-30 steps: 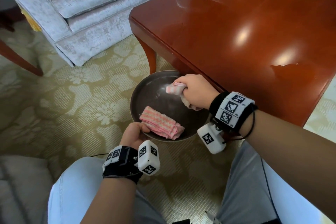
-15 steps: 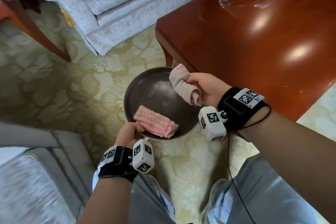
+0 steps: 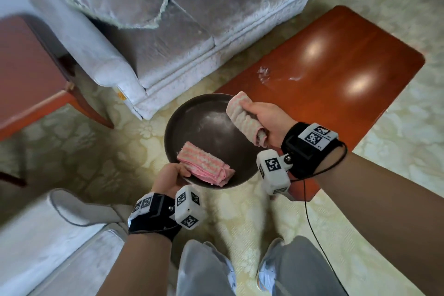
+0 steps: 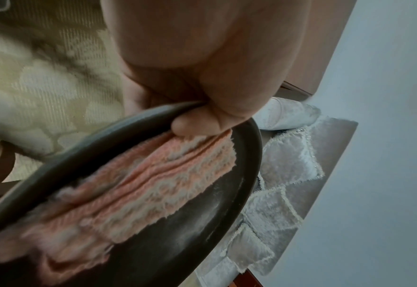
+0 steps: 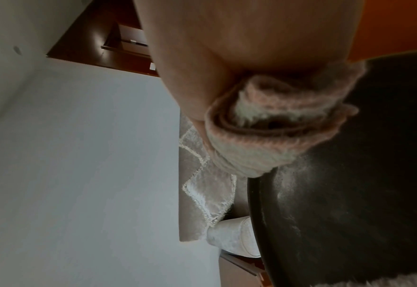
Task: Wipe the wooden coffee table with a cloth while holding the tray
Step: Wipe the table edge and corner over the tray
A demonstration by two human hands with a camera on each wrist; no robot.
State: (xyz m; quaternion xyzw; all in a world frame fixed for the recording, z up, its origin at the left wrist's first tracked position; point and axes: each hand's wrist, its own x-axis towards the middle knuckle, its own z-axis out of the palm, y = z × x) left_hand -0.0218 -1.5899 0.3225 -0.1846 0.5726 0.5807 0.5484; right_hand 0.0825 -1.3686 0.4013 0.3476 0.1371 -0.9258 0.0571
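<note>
**Cloth lifted, table unwiped**

Risen since a moment ago, my right hand (image 3: 265, 119) has carried its rolled cloth (image 3: 245, 121) up off the tray (image 3: 204, 113). From the head, my left hand (image 3: 169, 179) holds the tray's near rim; the table (image 3: 336, 74) shows white smears, so wiping remains.

Left wrist: my thumb pins the folded cloth (image 4: 138, 186) against the rim.

Right wrist: my fingers curl round the roll, above the tray.
</note>
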